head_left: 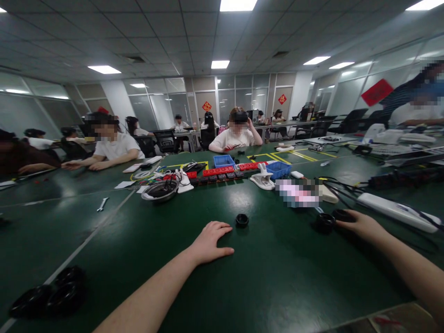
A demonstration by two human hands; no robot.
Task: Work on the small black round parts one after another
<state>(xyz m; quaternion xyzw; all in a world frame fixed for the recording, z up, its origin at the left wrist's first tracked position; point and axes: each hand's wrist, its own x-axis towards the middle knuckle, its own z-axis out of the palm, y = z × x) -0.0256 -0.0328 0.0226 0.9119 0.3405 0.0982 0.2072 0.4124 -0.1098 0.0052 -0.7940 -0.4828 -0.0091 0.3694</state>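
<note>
My left hand [212, 243] lies on the green table with its fingers apart, holding nothing. Just beyond its fingertips sits a small black round part [242, 220] with a hollow, ring-like top. On the right, my right hand [362, 225] has its thumb and fingers closed around a black ring [343, 215]; some of the fingers are hidden behind it. Beside that ring, to its left, is a similar black ring [325, 223]; whether the two touch I cannot tell. At the lower left, several more black rings [65, 296] are clustered on the table.
A metal bowl [160, 190] with dark contents stands left of centre. Beyond are red trays [222, 171], blue bins [278, 169] and a white clamp [262, 177]. A white power strip [398, 212] with cables lies at right, a wrench [102, 204] at left. People sit across the table.
</note>
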